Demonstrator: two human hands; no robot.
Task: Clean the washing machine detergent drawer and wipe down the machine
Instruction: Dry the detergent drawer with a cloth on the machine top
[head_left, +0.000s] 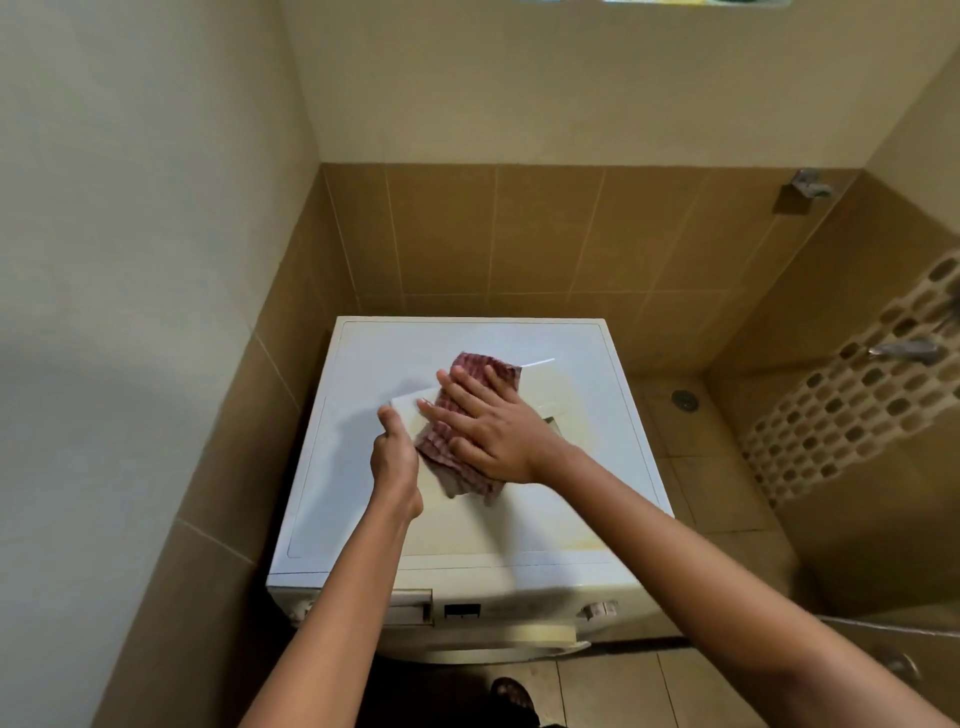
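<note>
A white washing machine (343, 499) stands in a tiled corner, seen from above. On its top lies the white detergent drawer (407, 411), mostly covered by a red checked cloth (470, 365). My left hand (396, 460) grips the drawer's left edge, thumb on top. My right hand (485, 428) lies flat on the cloth with straight, spread fingers and presses it onto the drawer. The drawer's slot (408, 607) at the front left of the machine's panel stands vacant.
The panel also carries a small display (462, 611) and a dial (598, 609). Brown tiled walls close in behind and on the left. To the right are a floor drain (684, 400) and two wall taps (808, 185) (908, 351). My sandalled foot (511, 696) is below.
</note>
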